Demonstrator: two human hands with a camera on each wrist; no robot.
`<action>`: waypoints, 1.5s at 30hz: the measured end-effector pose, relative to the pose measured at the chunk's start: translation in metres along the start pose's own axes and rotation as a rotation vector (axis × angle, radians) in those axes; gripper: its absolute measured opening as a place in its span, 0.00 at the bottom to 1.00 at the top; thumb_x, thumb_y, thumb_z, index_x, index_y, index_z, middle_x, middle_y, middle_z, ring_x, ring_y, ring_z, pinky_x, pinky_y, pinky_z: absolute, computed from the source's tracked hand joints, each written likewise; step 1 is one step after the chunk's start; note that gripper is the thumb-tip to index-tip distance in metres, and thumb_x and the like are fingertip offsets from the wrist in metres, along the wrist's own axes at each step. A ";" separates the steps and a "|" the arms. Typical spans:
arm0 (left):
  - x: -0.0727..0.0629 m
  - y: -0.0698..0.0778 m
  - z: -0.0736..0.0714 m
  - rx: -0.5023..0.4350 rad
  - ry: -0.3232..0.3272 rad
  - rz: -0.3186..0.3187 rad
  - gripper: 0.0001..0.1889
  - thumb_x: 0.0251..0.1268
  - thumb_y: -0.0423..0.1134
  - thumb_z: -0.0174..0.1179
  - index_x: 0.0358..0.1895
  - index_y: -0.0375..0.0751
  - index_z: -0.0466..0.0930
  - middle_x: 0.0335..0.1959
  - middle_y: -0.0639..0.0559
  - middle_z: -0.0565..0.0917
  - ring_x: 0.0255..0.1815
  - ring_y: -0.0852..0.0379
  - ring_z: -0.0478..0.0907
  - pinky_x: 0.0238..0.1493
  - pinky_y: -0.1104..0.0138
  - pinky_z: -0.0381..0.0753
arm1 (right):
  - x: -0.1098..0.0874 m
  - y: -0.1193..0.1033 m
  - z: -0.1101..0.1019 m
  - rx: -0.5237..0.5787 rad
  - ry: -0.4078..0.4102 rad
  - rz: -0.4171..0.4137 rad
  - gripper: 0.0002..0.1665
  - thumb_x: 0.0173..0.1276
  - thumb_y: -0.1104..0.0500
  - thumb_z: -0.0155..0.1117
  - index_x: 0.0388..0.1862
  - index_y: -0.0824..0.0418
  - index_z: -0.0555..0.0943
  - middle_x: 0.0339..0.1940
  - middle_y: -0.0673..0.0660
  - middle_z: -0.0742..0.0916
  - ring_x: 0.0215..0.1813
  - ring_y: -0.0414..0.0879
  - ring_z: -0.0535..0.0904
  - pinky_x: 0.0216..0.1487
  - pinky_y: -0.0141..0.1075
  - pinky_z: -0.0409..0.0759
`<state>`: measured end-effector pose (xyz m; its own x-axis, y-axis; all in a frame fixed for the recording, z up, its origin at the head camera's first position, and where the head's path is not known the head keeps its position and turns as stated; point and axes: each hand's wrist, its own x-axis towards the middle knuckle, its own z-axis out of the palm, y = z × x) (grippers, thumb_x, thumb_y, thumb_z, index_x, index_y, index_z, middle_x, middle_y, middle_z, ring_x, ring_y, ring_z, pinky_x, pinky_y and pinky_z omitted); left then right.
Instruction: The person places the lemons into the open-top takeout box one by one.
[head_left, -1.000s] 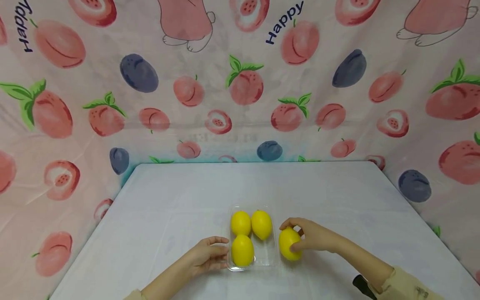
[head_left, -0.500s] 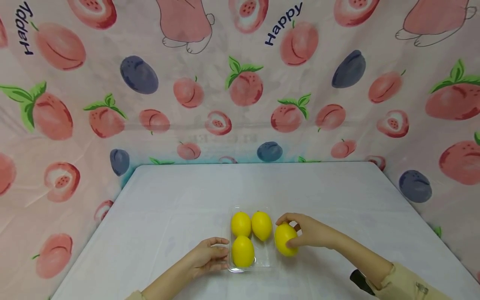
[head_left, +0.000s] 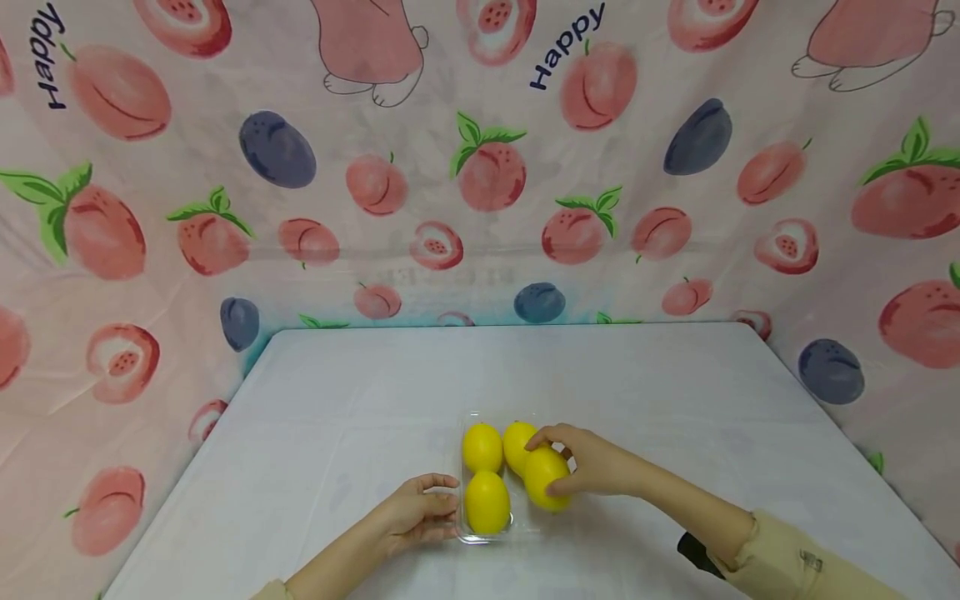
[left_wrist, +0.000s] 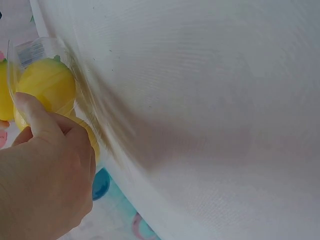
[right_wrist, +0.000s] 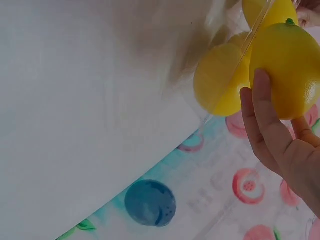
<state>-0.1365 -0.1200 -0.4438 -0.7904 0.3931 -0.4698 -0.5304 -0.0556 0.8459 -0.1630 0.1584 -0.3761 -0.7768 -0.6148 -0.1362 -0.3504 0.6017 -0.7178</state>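
Note:
A clear plastic container stands on the table, holding three yellow lemons: a back-left lemon, a front-left lemon and a back-right lemon, partly covered. My right hand grips a fourth lemon between thumb and fingers, over the container's right side. In the right wrist view this held lemon shows its green stem end, in front of the container's wall. My left hand touches the container's left side with fairly straight fingers; in the left wrist view, a finger lies against the plastic.
A white-covered table spreads around the container. Behind it hangs a pink fruit-print cloth, which also covers both sides. A black object shows beside the right sleeve.
My right hand has carried its lemon left, from beside the container to over its right side, now overlapping the back-right lemon. My left hand and the container have stayed nearly still.

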 end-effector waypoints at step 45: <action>0.001 -0.002 0.001 -0.026 0.016 0.000 0.16 0.64 0.29 0.56 0.54 0.35 0.68 0.29 0.54 0.77 0.30 0.62 0.77 0.41 0.65 0.86 | 0.009 -0.012 0.049 -0.355 0.085 -0.035 0.28 0.46 0.60 0.78 0.47 0.60 0.78 0.46 0.53 0.77 0.45 0.47 0.74 0.48 0.42 0.81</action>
<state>-0.1359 -0.1190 -0.4455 -0.7950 0.3783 -0.4743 -0.5384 -0.0798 0.8389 -0.1402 0.1212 -0.4021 -0.7966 -0.6026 -0.0474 -0.5259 0.7297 -0.4370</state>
